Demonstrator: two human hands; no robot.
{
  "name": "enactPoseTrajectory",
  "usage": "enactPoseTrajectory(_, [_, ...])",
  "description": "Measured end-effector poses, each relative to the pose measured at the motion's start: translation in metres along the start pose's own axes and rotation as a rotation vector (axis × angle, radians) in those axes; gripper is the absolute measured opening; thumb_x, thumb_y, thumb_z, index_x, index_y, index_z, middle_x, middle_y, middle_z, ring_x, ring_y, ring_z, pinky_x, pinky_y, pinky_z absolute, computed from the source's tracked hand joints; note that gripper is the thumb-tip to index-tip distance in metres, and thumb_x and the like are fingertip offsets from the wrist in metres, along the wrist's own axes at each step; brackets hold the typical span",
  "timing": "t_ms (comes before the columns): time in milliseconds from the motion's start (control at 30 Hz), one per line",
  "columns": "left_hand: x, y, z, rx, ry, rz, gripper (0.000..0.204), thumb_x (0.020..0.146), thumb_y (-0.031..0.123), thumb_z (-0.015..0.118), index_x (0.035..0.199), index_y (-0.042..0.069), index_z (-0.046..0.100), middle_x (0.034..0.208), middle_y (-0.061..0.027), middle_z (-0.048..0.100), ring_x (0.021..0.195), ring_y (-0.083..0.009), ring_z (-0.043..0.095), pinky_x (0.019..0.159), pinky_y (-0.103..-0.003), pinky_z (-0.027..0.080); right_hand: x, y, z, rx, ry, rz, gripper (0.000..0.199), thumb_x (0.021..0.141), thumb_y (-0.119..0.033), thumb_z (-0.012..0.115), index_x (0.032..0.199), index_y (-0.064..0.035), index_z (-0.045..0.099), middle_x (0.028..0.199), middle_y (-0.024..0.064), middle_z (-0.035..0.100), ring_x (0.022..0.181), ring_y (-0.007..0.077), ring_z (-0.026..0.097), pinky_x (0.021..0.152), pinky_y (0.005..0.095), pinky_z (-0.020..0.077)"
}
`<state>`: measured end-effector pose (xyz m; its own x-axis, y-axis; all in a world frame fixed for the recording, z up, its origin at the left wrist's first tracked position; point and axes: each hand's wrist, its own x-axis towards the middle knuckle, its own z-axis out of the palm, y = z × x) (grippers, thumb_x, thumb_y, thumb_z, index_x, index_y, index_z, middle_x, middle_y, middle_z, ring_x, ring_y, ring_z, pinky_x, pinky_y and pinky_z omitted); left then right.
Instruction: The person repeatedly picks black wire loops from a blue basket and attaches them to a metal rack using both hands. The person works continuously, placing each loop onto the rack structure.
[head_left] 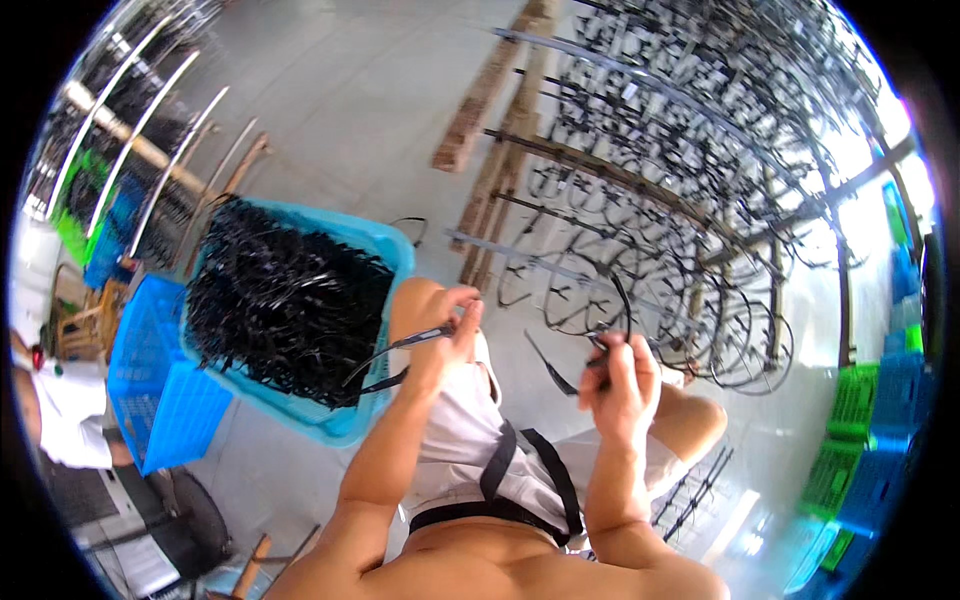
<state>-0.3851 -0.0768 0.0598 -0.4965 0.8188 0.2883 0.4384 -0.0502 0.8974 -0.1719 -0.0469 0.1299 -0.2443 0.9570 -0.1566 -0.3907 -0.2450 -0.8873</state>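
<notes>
Above my lap, my left hand [455, 335] is closed on a thin black forked strip [420, 338], whose ends reach left over the rim of the tub. To the right, my right hand [625, 380] is closed on a curved black strip [548, 363]; one arm of it points left and another rises above my fingers. The exact kind of these pieces is unclear. Just left of my left hand stands a light-blue plastic tub [402, 250], heaped with similar glossy black strips [290, 300].
Beyond my right hand, a wooden-framed rack [610, 165] carries many hanging black hoops [740, 340]. A blue crate [165, 390] leans beside the tub. Green and blue crates [850, 400] are stacked at far right. Another person's white clothing [75, 415] shows at left.
</notes>
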Motion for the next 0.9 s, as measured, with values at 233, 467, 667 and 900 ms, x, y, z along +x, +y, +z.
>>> enactPoseTrajectory(233, [-0.001, -0.001, 0.034, 0.056, -0.29, 0.169, 0.028, 0.077, 0.004, 0.067, 0.104, 0.009, 0.065, 0.09, -0.0079, 0.059, 0.072, -0.0222, 0.058, 0.062, -0.03, 0.047, 0.03, 0.034, 0.028, -0.279, 0.236, -0.132, 0.019, 0.097, -0.017, 0.048, 0.1, 0.0011, 0.055, 0.071, 0.0028, 0.054, 0.049, 0.0061, 0.047, 0.042, 0.0204, 0.0354])
enactPoseTrajectory(467, [0.01, -0.006, 0.043, 0.101, -0.297, 0.38, 0.018, 0.068, -0.001, 0.072, 0.084, 0.005, 0.067, 0.081, -0.0087, 0.062, 0.071, -0.0259, 0.061, 0.062, -0.032, 0.05, 0.102, 0.102, 0.022, -0.222, 0.343, -0.126, 0.025, 0.097, -0.024, 0.047, 0.095, 0.0005, 0.055, 0.068, 0.0005, 0.051, 0.053, 0.0056, 0.043, 0.045, 0.0221, 0.0348])
enactPoseTrajectory(667, [0.015, -0.009, 0.043, 0.075, -0.328, 0.394, 0.015, 0.069, -0.001, 0.071, 0.082, 0.005, 0.066, 0.081, -0.0073, 0.062, 0.074, -0.0243, 0.062, 0.062, -0.031, 0.05, 0.118, 0.1, 0.026, -0.023, 0.3, -0.108, 0.028, 0.098, -0.026, 0.047, 0.098, -0.0002, 0.057, 0.07, -0.0016, 0.049, 0.051, 0.0034, 0.04, 0.043, 0.0193, 0.0309])
enactPoseTrajectory(900, [0.01, -0.014, 0.046, 0.023, -0.343, 0.338, 0.016, 0.071, -0.003, 0.071, 0.082, 0.004, 0.062, 0.077, -0.0071, 0.061, 0.062, -0.0202, 0.056, 0.054, -0.029, 0.045, 0.12, 0.101, 0.026, 0.069, 0.309, -0.104, 0.029, 0.098, -0.027, 0.048, 0.1, 0.0006, 0.057, 0.073, 0.0, 0.052, 0.051, 0.0031, 0.039, 0.042, 0.0189, 0.0299])
